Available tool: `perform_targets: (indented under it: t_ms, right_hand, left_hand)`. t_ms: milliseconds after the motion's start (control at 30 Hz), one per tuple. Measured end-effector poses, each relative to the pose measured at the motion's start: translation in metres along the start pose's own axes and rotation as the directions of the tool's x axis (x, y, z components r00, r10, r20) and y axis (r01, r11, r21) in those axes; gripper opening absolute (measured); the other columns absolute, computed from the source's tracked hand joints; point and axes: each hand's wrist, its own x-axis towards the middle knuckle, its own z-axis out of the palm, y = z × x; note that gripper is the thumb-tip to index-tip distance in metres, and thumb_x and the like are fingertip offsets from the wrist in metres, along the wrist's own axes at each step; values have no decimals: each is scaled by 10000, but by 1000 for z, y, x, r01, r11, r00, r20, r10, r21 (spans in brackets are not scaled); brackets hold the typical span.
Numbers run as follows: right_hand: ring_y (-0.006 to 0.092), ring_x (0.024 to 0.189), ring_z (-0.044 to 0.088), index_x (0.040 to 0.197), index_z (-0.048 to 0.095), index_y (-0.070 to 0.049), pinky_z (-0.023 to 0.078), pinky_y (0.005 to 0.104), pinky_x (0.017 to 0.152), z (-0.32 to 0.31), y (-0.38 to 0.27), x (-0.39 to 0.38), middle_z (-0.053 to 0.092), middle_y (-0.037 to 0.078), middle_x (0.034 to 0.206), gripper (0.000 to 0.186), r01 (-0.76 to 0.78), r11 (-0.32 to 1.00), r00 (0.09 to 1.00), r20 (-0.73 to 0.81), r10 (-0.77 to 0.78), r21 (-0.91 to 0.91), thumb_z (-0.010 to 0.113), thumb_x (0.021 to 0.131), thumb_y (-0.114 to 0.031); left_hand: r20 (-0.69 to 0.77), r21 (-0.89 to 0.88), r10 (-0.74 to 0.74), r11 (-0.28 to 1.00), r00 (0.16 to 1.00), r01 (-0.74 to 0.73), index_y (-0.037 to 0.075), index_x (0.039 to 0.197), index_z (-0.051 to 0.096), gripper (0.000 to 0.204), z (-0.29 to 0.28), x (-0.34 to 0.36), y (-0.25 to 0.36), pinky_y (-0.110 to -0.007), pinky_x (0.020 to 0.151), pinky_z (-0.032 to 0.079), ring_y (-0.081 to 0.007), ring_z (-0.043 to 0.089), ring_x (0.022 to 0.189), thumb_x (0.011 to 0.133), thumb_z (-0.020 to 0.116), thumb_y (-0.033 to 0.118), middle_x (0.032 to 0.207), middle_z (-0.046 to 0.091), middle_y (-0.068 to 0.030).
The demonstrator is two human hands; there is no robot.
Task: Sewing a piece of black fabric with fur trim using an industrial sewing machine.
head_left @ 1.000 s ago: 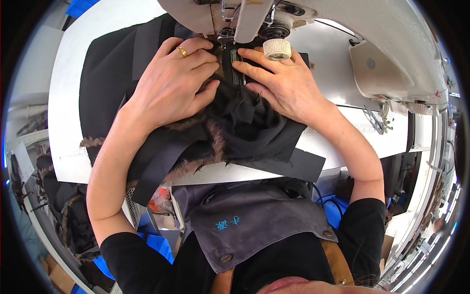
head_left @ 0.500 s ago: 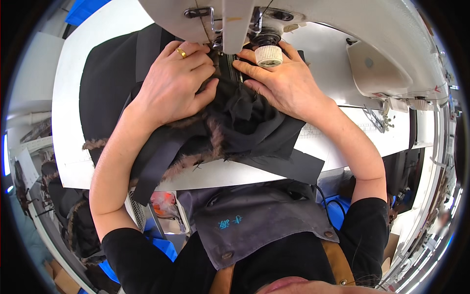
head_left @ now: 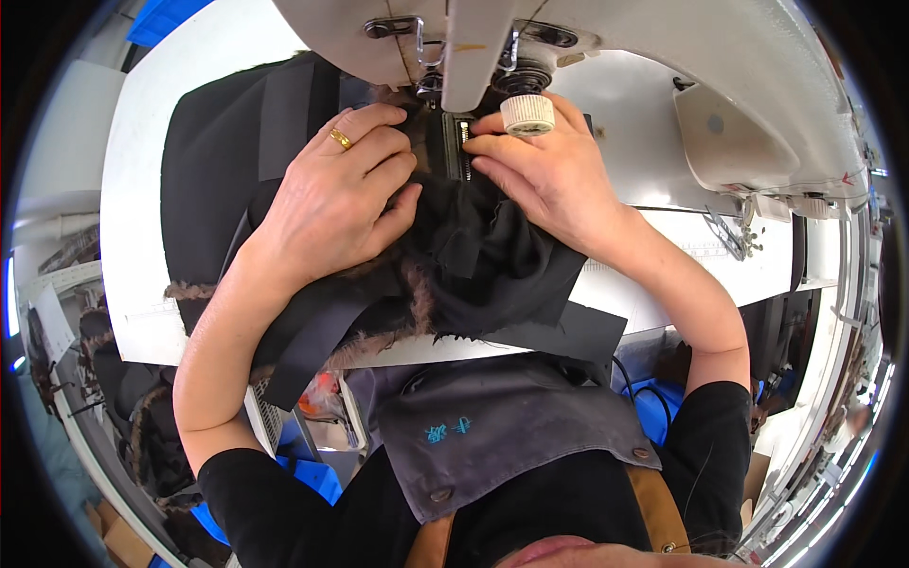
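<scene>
A black garment piece (head_left: 222, 142) with brown fur edging lies under the head of a sewing machine (head_left: 663, 43). My left hand (head_left: 346, 189), a gold ring on one finger, rests on the fabric left of the needle area, fingers bent and slightly apart, thumb held away. A metal-toothed zipper (head_left: 465, 151) runs toward me from beneath the machine head. At its right side my right hand (head_left: 559, 175) has its thumb and fingertips drawn together on the zipper's edge. The machine's white knob (head_left: 527, 115) covers part of that hand. The presser foot is mostly hidden.
The white table (head_left: 133, 256) carries a printed ruler scale. Small metal parts (head_left: 739, 235) lie on the right. Below the left edge hang more black fur-edged pieces (head_left: 142, 417), and a bin with an orange item (head_left: 324, 398) stands beneath the table.
The fabric has shifted slightly toward me, and more of the zipper shows. My right fingers, flatter before, have drawn together at the zipper. My left hand has come slightly nearer with the cloth.
</scene>
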Motion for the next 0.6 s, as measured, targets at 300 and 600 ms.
perform_targets:
  t_ms: [300, 600]
  right_hand:
    - [256, 685, 661, 799, 671, -73, 523, 364, 574, 18, -19, 45, 637, 80, 725, 123, 179, 961, 979, 133, -153, -210, 659, 679, -98]
    - [239, 660, 634, 913, 601, -66, 516, 331, 601, 27, -9, 22, 622, 77, 739, 131, -174, 977, 982, -52, 181, 120, 675, 820, -122]
  left_hand:
    - [-58, -16, 26, 1000, 998, -27, 1, 901, 663, 215, 2, 0, -1, -404, 887, 519, -327, 593, 1107, 701, 734, 37, 995, 633, -121]
    - [-81, -36, 14, 999, 997, -17, 2, 898, 668, 193, 1, 0, 1, -398, 884, 519, -320, 596, 1103, 716, 726, 27, 975, 637, -107]
